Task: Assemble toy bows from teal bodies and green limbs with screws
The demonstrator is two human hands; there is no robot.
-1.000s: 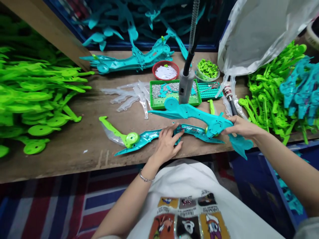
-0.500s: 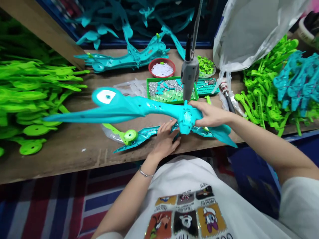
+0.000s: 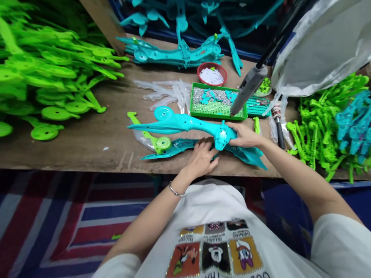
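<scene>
My right hand grips a glossy turquoise plastic shell half by its knobbed right end. The shell has a round disc and a long pointed tail toward the left, and is held just above a second turquoise shell half, which lies on the bench with its hollow side up. My left hand is on the middle of that lower shell, fingers bent over it, thumb near its front edge. A lime green arm with a round hub sits at the lower shell's left end. What lies under my left fingers is hidden.
A grey electric screwdriver hangs over a green tray of screws and small turquoise pieces. Behind are a red basket of white pieces and a turquoise assembly. Lime green parts are heaped left, more at right.
The upper shell's left end has swung away from the camera, lowering the shell toward the other half. My left hand stays on the lower shell. The screwdriver now hangs tilted; the view has shifted.
</scene>
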